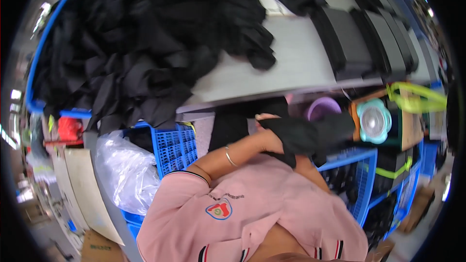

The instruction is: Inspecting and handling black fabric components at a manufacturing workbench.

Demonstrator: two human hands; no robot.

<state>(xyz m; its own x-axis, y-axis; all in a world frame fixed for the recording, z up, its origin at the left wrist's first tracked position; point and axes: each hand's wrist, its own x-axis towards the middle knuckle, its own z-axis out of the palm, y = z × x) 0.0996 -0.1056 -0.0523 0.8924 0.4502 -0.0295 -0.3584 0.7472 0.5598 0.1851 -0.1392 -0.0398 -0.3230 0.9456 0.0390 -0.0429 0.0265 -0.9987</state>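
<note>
In front of my body, below the table edge, I hold a black fabric piece point(303, 136). My left hand point(271, 136), with a bangle farther up its arm, is closed on the near left end of the fabric. The fabric stretches to the right, where it is blurred by motion. My right forearm point(310, 172) runs up underneath it; the fabric hides the right hand and its fingers. A large heap of black fabric pieces point(160, 24) covers the left of the white table point(286, 48) and hangs over its front edge.
Dark padded blocks point(347, 39) stand in rows at the table's right. Below them are a purple basket point(324, 108) and a small turquoise fan point(373, 121). Blue crates point(174, 148) flank me on both sides. Clear plastic bagging point(126, 174) lies at the left.
</note>
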